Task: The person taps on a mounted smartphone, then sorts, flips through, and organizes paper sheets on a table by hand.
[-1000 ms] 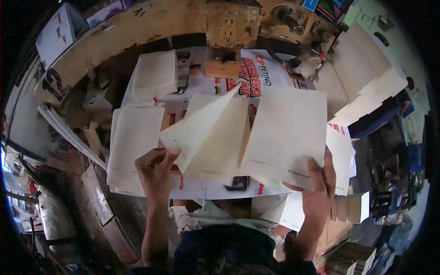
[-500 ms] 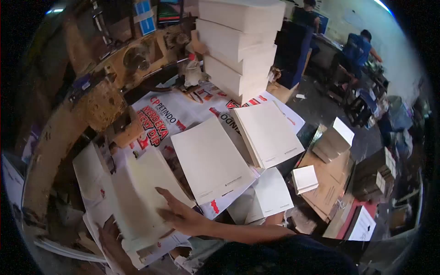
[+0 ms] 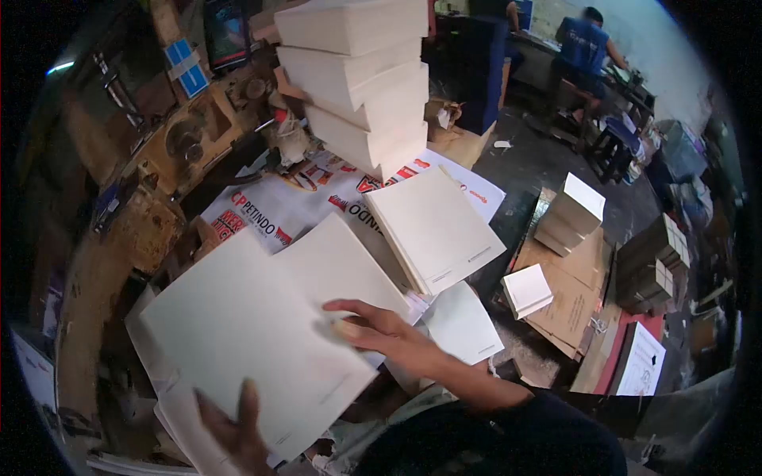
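A large white paper sheet (image 3: pixel 238 317), with small print near its lower right edge, lies at an angle in front of me. It partly covers a white paper stack (image 3: pixel 337 254). My left hand (image 3: pixel 234 428) is over the sheet's lower part, thumb and finger spread apart; blur hides how firmly it touches. Along the sheet's right edge is my right hand (image 3: pixel 381 333), thumb and fingers apart. Farther right rests another paper stack (image 3: pixel 436 230), and a loose printed sheet (image 3: pixel 464 321) is below it. Whatever is beneath the large sheet is mostly hidden.
A tall pile of paper blocks (image 3: pixel 357 79) stands behind, on printed poster sheets (image 3: pixel 294 198). Wooden machinery (image 3: pixel 151 214) borders the left. Small paper blocks (image 3: pixel 567 214) sit on cardboard (image 3: pixel 563 317) to the right. A person in blue (image 3: pixel 583 47) sits at the back.
The large sheet now lies flatter and overlaps the middle stack. My left hand has moved from its left edge onto its face; my right hand has shifted right and slightly up. The view has turned.
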Demonstrator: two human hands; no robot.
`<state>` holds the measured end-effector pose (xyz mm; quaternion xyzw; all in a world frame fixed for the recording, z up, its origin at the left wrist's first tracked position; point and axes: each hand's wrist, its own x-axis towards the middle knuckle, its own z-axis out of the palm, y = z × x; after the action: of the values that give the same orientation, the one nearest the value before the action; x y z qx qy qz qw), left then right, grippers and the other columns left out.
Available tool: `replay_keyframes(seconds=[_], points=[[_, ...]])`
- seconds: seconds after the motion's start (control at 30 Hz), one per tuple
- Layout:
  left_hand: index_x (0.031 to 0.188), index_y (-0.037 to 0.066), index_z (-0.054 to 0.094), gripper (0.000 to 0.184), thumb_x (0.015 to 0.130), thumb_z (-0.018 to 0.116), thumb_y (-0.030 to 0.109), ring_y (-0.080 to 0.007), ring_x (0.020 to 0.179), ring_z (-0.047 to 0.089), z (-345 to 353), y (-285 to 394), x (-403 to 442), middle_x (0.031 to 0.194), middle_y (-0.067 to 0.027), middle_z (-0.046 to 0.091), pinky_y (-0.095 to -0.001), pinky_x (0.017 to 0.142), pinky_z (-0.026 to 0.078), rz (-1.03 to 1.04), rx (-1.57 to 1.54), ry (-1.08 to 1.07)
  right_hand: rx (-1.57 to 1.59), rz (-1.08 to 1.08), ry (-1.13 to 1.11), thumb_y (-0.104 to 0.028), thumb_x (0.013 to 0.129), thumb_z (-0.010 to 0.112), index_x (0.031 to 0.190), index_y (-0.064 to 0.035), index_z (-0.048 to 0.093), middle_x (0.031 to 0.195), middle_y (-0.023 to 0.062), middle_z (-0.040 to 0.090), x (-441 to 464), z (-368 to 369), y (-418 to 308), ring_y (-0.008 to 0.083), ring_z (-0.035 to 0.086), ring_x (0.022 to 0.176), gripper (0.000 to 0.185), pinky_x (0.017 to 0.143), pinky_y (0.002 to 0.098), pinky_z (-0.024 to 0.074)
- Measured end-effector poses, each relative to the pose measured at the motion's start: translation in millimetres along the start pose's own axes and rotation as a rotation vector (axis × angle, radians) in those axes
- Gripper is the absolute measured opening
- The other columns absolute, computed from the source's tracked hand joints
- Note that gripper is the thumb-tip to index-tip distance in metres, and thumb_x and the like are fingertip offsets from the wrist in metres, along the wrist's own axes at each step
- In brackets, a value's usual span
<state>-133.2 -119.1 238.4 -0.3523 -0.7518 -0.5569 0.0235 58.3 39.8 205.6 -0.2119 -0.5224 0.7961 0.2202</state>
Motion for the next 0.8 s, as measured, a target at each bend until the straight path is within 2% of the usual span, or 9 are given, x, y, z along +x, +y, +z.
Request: replay_keyframes(seconds=[0.1, 0.23, 0.3, 0.4, 0.43, 0.47, 0.5, 0.57, 0.8], points=[[0.127, -0.005, 0.046, 0.051, 0.088, 0.070, 0.015, -0.0206, 0.108, 0.054, 52, 32, 3, 0.118, -0.0155, 0.057, -0.0348, 0.092, 0.045, -0.081, -0.358, -0.484, 0.362, -0.115, 0.023, -0.026, 0.096, 0.061, 0.137, -0.0004, 0.045, 0.118, 0.0098, 0.063, -28, -30, 17, 0.0135, 0.061, 0.102, 0.051, 0.090, 0.0256, 0.0478], [0.124, -0.006, 0.049, 0.042, 0.093, 0.064, 0.018, -0.0148, 0.100, 0.056, 123, 71, -4, 0.110, -0.0117, 0.061, -0.0298, 0.087, 0.045, 0.003, -0.515, -0.801, 0.145, -0.159, 0.383, -0.007, 0.091, 0.064, 0.129, 0.0021, 0.054, 0.118, 0.0096, 0.065, -83, -80, -1, 0.0131, 0.061, 0.105, 0.040, 0.092, 0.0293, 0.0500], [0.121, -0.005, 0.052, 0.037, 0.096, 0.060, 0.021, -0.0163, 0.097, 0.059, 164, 69, 1, 0.104, -0.0155, 0.064, -0.0298, 0.086, 0.046, -0.068, -0.738, -0.995, -0.096, -0.185, 0.581, -0.011, 0.092, 0.063, 0.127, -0.0032, 0.055, 0.103, 0.0033, 0.066, -115, -113, -1, 0.0112, 0.061, 0.086, 0.036, 0.078, 0.0262, 0.0502], [0.115, -0.001, 0.056, 0.032, 0.093, 0.062, 0.021, -0.0284, 0.097, 0.063, 220, 89, 0, 0.097, -0.0214, 0.065, -0.0386, 0.085, 0.048, 0.287, -0.310, -0.888, -0.121, -0.398, 1.059, -0.021, 0.092, 0.065, 0.105, -0.0067, 0.063, 0.085, -0.0014, 0.059, -156, -141, -24, 0.0097, 0.056, 0.075, 0.019, 0.066, 0.0241, 0.0469], [0.113, -0.001, 0.057, 0.031, 0.090, 0.064, 0.019, -0.0325, 0.098, 0.063, 245, 82, -4, 0.097, -0.0226, 0.065, -0.0425, 0.084, 0.049, 0.447, -0.240, -0.848, -0.365, -0.396, 1.156, -0.018, 0.090, 0.065, 0.103, -0.0066, 0.063, 0.088, 0.0023, 0.063, -174, -163, -31, 0.0131, 0.060, 0.079, 0.018, 0.070, 0.0262, 0.0493], [0.111, 0.000, 0.058, 0.036, 0.086, 0.069, 0.024, -0.0332, 0.096, 0.063, 267, 82, -7, 0.097, -0.0211, 0.065, -0.0419, 0.082, 0.050, 0.519, -0.230, -0.861, -0.829, -0.750, 1.164, -0.012, 0.092, 0.061, 0.107, -0.0032, 0.064, 0.100, 0.0088, 0.065, -190, -194, -16, 0.0166, 0.063, 0.091, 0.018, 0.082, 0.0285, 0.0510], [0.109, 0.001, 0.058, 0.041, 0.083, 0.074, 0.028, -0.0339, 0.094, 0.064, 283, 83, -12, 0.098, -0.0196, 0.066, -0.0412, 0.079, 0.051, 0.597, -0.221, -0.867, -0.107, -0.631, 1.066, -0.012, 0.094, 0.051, 0.121, 0.0042, 0.054, 0.110, 0.0087, 0.063, -198, -183, -45, 0.0155, 0.062, 0.100, 0.032, 0.083, 0.0272, 0.0503], [0.104, 0.002, 0.060, 0.042, 0.079, 0.077, 0.030, -0.0340, 0.094, 0.063, 301, 85, -29, 0.097, -0.0190, 0.065, -0.0420, 0.078, 0.051, 0.686, -0.198, -0.791, -0.516, -0.605, 1.203, -0.013, 0.094, 0.052, 0.123, 0.0041, 0.054, 0.112, 0.0104, 0.064, -216, -192, -51, 0.0161, 0.063, 0.101, 0.034, 0.083, 0.0283, 0.0512], [0.090, 0.000, 0.063, 0.034, 0.077, 0.078, 0.027, -0.0334, 0.092, 0.064, 314, 78, -34, 0.095, -0.0198, 0.064, -0.0438, 0.073, 0.053, 0.789, -0.145, -0.811, -0.444, -0.566, 1.247, -0.013, 0.093, 0.055, 0.125, 0.0037, 0.053, 0.111, 0.0102, 0.064, -219, -208, -45, 0.0153, 0.063, 0.099, 0.036, 0.084, 0.0274, 0.0502]])
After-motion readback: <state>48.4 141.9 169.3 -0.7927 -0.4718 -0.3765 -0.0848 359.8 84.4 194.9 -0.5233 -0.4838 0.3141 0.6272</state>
